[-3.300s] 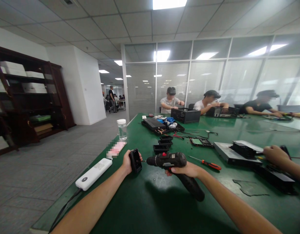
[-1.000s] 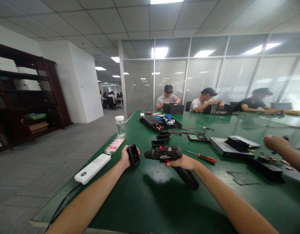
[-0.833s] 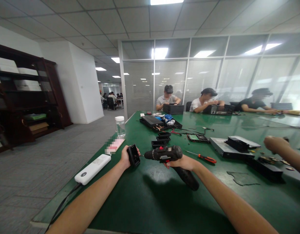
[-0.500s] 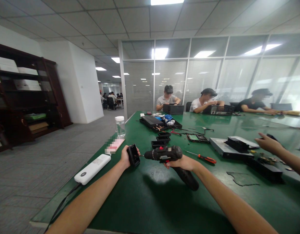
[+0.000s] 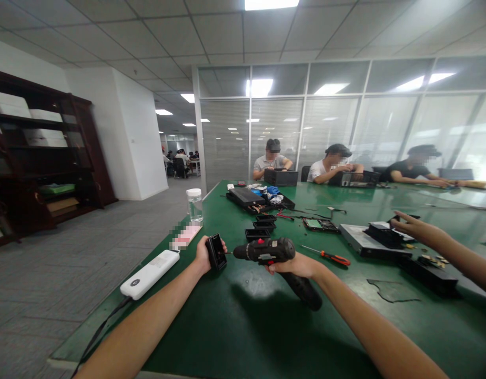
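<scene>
My left hand [image 5: 204,256] is closed around a small black rectangular part [image 5: 216,252], held upright on the green table [image 5: 243,326]. My right hand [image 5: 296,265] grips a black cordless screwdriver [image 5: 272,251] by its handle. The tool lies level, and its bit points left at the side of the black part.
A white power bank [image 5: 150,273] with a cable lies at the left table edge, with a clear bottle [image 5: 194,206] beyond. Small black trays [image 5: 258,231], a red-handled screwdriver [image 5: 330,256] and a dismantled flat device [image 5: 371,240] lie ahead. A co-worker's hand [image 5: 411,226] reaches in from the right. Three people sit at the far end.
My hands, the part and the tool have held nearly still. The co-worker's hand at the right has moved left toward the dismantled device and opened its fingers.
</scene>
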{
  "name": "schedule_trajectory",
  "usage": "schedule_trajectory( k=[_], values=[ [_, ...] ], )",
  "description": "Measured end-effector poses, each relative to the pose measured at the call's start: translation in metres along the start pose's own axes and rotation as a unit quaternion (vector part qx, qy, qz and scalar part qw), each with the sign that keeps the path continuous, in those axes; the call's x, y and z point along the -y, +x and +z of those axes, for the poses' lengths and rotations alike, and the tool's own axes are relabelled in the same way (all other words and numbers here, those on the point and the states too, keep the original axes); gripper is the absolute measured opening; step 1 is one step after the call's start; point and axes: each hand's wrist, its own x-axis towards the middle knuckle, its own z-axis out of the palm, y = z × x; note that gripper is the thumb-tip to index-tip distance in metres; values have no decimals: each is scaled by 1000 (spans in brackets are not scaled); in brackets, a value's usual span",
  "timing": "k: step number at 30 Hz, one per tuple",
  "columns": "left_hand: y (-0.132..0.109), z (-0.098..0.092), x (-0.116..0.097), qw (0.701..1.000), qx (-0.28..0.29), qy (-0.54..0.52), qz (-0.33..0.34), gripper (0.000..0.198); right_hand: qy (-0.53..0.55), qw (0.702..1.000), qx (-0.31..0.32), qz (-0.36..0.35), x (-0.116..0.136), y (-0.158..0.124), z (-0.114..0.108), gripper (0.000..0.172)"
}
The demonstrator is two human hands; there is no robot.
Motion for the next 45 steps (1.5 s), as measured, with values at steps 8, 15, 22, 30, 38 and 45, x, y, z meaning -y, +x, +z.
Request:
schedule_trajectory(
  k=[8,15,22,30,38,45],
  values=[
    [1,-1,0,1000,4,-6,-3,36,-4,1000,-10,5,1,0,1,23],
    [0,1,-1,1000,-2,-5,-11,36,-3,1000,-5,1,-4,1,0,25],
    [-1,1,-1,1000,0,-8,-7,36,7,1000,-5,5,3,0,2,24],
    [2,-4,0,1000,16,2,-4,37,10,1000,1,5,2,1,1,25],
    [1,-2,0,1000,10,-3,1,35,-2,1000,4,7,4,1,1,25],
    [0,1,0,1000,7,-5,-2,35,-6,1000,12,0,3,1,1,24]
  ],
)
